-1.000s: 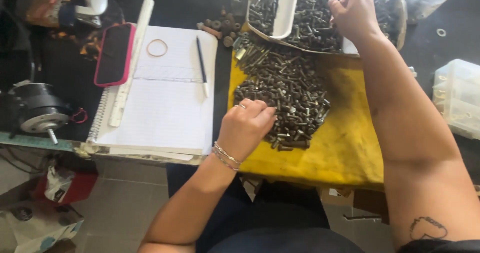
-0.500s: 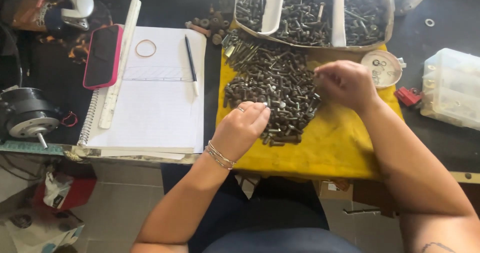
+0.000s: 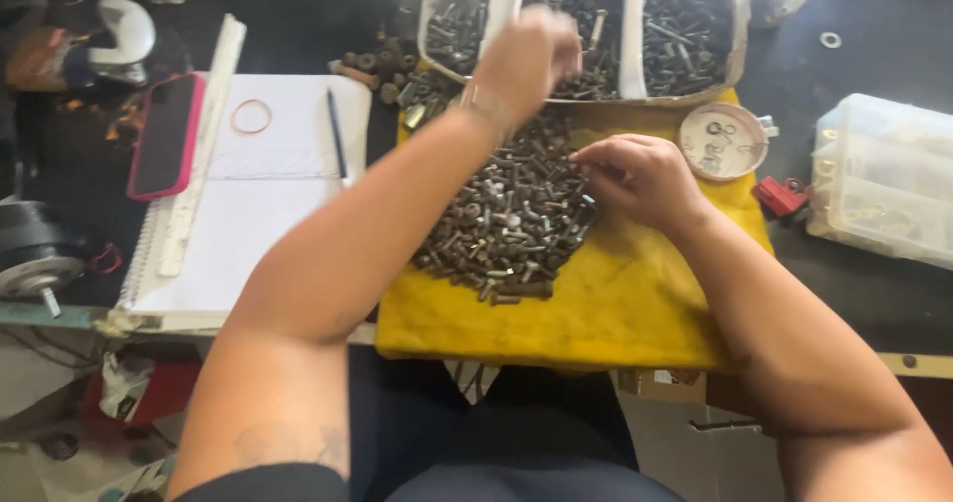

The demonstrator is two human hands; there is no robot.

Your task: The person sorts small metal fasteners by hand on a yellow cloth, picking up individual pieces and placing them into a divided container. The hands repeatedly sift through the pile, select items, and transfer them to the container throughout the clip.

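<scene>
A pile of dark bolts (image 3: 506,224) lies on a yellow cloth (image 3: 615,313). My right hand (image 3: 640,174) rests at the pile's right edge, fingertips pinched together on a bolt. My left hand (image 3: 526,60) is raised and blurred over the white divided tray (image 3: 630,25), which holds several sorted bolts; its fingers look curled, and whether it holds anything is unclear. A small round dish (image 3: 723,140) with washers sits just right of my right hand.
Left of the cloth lie a spiral notebook (image 3: 258,204) with a pen (image 3: 336,135), a rubber band (image 3: 251,117), a ruler (image 3: 199,154) and a pink-cased phone (image 3: 164,135). A clear plastic box (image 3: 884,179) and a red clip (image 3: 781,196) sit at right. Loose nuts (image 3: 382,70) lie beside the tray.
My left hand has lifted off the pile and swung up over the tray. My right hand came down from the tray to the pile and now stays at its right edge.
</scene>
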